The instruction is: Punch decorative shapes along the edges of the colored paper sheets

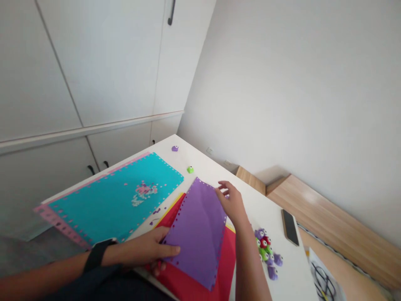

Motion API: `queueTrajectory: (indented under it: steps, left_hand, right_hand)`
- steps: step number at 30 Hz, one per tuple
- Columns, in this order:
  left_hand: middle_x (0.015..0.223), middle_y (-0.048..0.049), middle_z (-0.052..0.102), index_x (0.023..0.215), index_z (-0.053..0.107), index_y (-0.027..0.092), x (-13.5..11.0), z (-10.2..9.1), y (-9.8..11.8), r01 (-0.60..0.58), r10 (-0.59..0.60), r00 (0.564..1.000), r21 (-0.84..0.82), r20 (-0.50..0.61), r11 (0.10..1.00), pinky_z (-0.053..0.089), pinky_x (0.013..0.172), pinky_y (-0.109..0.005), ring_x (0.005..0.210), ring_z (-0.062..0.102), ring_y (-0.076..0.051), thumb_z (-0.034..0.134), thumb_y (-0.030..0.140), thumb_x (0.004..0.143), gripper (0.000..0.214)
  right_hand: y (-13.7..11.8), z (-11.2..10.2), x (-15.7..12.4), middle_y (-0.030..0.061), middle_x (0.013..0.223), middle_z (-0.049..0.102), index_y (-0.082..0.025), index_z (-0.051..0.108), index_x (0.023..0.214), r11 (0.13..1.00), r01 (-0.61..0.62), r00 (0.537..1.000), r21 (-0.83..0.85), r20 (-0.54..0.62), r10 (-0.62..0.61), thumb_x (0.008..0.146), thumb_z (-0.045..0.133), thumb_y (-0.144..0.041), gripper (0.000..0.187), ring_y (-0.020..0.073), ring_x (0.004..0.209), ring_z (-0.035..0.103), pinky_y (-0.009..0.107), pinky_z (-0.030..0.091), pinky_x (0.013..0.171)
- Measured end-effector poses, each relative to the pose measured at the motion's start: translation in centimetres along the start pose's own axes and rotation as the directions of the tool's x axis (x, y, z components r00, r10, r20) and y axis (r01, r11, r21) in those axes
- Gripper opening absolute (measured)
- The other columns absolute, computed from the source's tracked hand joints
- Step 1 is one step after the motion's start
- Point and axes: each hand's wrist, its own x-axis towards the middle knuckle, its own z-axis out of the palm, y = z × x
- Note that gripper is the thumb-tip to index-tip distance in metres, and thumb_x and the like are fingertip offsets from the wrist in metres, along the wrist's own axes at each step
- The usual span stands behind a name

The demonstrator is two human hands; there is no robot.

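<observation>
A purple sheet [200, 221] with small holes punched along its edges is held up at a slant over red sheets. My left hand [156, 248] grips its lower left edge, thumb on top and fingers underneath. At the sheet's upper right corner is my right hand [230, 198], its fingers apart and slightly bent, the thumb close to or touching the corner. Part of a red sheet [228, 255] and a yellow edge [171, 209] show below the purple one. Purple paper bits [156, 211] lie just left of it.
Left on the white table [244, 267] lies a turquoise sheet [115, 213] over a pink sheet [67, 223], with paper confetti [144, 192] on top. A green punch [190, 169], a purple punch [175, 148], a cluster of several punches [265, 246] and a phone [290, 226] lie around.
</observation>
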Motion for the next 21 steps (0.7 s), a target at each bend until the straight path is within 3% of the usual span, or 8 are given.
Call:
queueTrajectory:
  steps: [4, 6, 9, 12, 15, 21]
  left_hand:
    - [0.064, 0.0012, 0.065, 0.103, 0.064, 0.02, 1.0, -0.3, 0.1, -0.035, 0.036, 0.999, 0.028, -0.036, 0.999, 0.043, 0.045, -0.022, 0.046, 0.055, -0.012, 0.072, 0.066, 0.078, 0.053]
    - [0.064, 0.0005, 0.065, 0.102, 0.064, 0.019, 1.5, -0.2, 0.1, -0.047, 0.049, 0.997, 0.038, -0.063, 0.998, 0.044, 0.046, -0.022, 0.05, 0.057, -0.013, 0.073, 0.064, 0.078, 0.051]
    - [0.066, -0.0005, 0.065, 0.101, 0.064, 0.017, 1.8, 0.4, 0.6, -0.079, 0.082, 0.992, 0.043, -0.093, 0.996, 0.048, 0.05, -0.022, 0.056, 0.06, -0.014, 0.073, 0.06, 0.079, 0.049]
    - [0.069, -0.001, 0.066, 0.106, 0.06, 0.016, 1.9, 1.1, 1.5, -0.119, 0.126, 0.984, 0.061, -0.125, 0.991, 0.05, 0.051, -0.024, 0.06, 0.063, -0.016, 0.074, 0.056, 0.079, 0.05]
    - [0.073, -0.0024, 0.068, 0.114, 0.056, 0.015, 2.0, 1.3, 1.9, -0.158, 0.17, 0.976, 0.092, -0.133, 0.983, 0.051, 0.05, -0.024, 0.061, 0.065, -0.017, 0.072, 0.052, 0.081, 0.052]
    - [0.087, -0.0066, 0.072, 0.121, 0.052, 0.016, 1.9, 1.1, 1.8, -0.178, 0.185, 0.977, 0.066, -0.111, 0.982, 0.054, 0.051, -0.024, 0.07, 0.071, -0.021, 0.074, 0.051, 0.08, 0.058]
  right_hand:
    - [6.8, -5.5, -8.6, 0.0049, 0.086, 0.073, -0.022, 0.07, 0.094, 0.953, -0.264, 0.964, -0.149, -0.068, 0.257, 0.092, 0.052, -0.043, 0.028, 0.0213, 0.07, 0.067, 0.033, 0.049, 0.07]
    - [9.8, -6.3, -12.0, 0.0074, 0.081, 0.073, -0.021, 0.068, 0.087, 0.895, -0.389, 0.921, -0.218, -0.117, 0.371, 0.091, 0.051, -0.042, 0.027, 0.0251, 0.074, 0.069, 0.034, 0.048, 0.07]
    - [12.6, -5.6, -15.1, 0.0063, 0.08, 0.073, -0.022, 0.068, 0.089, 0.838, -0.466, 0.884, -0.282, -0.114, 0.453, 0.09, 0.052, -0.039, 0.024, 0.025, 0.077, 0.07, 0.032, 0.048, 0.069]
    - [13.7, -4.1, -16.3, 0.0094, 0.104, 0.074, -0.02, 0.067, 0.106, 0.804, -0.487, 0.871, -0.341, -0.123, 0.476, 0.091, 0.053, -0.032, 0.024, 0.0252, 0.095, 0.071, 0.032, 0.049, 0.079]
    - [13.9, -3.2, -16.6, 0.0176, 0.129, 0.064, -0.016, 0.061, 0.125, 0.758, -0.512, 0.856, -0.403, -0.167, 0.489, 0.092, 0.049, -0.027, 0.036, 0.0298, 0.113, 0.065, 0.037, 0.047, 0.09]
    - [13.8, -2.9, -16.5, 0.0171, 0.129, 0.064, -0.018, 0.059, 0.127, 0.751, -0.481, 0.871, -0.453, -0.149, 0.468, 0.094, 0.051, -0.025, 0.035, 0.0309, 0.116, 0.064, 0.04, 0.046, 0.092]
